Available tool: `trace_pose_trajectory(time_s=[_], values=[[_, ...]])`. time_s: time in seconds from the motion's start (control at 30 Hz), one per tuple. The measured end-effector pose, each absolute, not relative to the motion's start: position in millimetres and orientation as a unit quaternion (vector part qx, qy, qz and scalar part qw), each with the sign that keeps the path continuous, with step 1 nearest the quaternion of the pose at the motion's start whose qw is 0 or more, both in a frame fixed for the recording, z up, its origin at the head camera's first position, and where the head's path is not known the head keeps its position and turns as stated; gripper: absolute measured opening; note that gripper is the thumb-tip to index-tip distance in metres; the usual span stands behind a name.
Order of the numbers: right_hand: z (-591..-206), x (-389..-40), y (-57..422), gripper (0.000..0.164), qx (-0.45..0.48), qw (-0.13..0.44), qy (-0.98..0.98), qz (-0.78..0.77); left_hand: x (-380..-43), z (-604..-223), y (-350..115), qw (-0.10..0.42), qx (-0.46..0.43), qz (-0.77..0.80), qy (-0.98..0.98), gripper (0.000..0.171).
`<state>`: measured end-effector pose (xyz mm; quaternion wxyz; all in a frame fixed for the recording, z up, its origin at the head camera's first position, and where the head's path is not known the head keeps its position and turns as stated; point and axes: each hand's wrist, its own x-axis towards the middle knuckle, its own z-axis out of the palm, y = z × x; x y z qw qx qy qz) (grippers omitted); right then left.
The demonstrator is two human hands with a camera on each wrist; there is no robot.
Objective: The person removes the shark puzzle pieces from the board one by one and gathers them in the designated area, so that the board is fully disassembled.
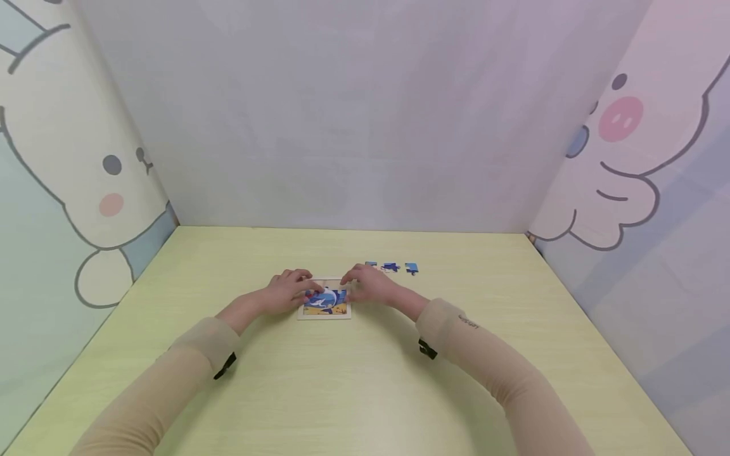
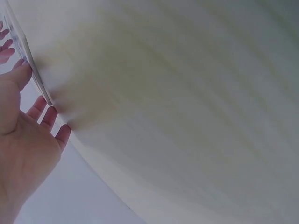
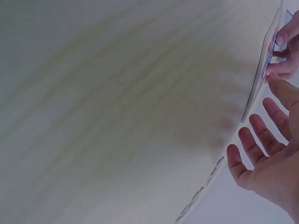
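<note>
Between the two hands lies a small jigsaw puzzle in a pale frame (image 1: 324, 318), its dolphin picture (image 1: 325, 301) blue above and yellow along the bottom. Bare tray shows along the upper part. My left hand (image 1: 285, 292) is at the frame's left side, one finger reaching over the picture, thumb by the left edge. My right hand (image 1: 367, 285) rests at the right edge, fingertips over the upper right corner. In the right wrist view, the fingers of that right hand (image 3: 266, 144) are spread and loosely bent, the thumb right at the frame.
Loose blue jigsaw pieces lie behind the right hand: one piece (image 1: 390, 267) in the middle, another piece (image 1: 412, 268) to its right, and one partly hidden by the hand. A pale curtain (image 1: 353, 126) stands behind the yellow table (image 1: 331, 386), with cartoon-printed cloth on both sides.
</note>
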<state>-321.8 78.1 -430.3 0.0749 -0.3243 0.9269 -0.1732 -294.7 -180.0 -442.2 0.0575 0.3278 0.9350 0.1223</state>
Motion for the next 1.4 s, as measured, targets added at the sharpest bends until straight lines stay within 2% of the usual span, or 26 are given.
trace_pose_trajectory(time_s=[0.37, 0.97, 1.23, 1.4], values=[[-438.1, -316.6, 72.4, 0.033, -0.304, 0.061, 0.943, -0.122, -292.3, -441.1, -179.8, 0.079, 0.317, 0.13, 0.936, 0.043], [-436.4, -314.4, 73.4, 0.033, -0.31, 0.071, 0.934, -0.161, -292.1, -444.2, -179.4, 0.076, 0.316, 0.118, 0.938, 0.046], [-434.3, -316.4, 75.6, 0.011, -0.326, 0.065, 0.912, -0.24, -290.7, -443.9, -179.4, 0.075, 0.319, 0.121, 0.937, 0.046], [-430.7, -315.6, 77.4, 0.007, -0.336, 0.072, 0.901, -0.264, -290.7, -443.4, -179.0, 0.074, 0.319, 0.12, 0.937, 0.046]])
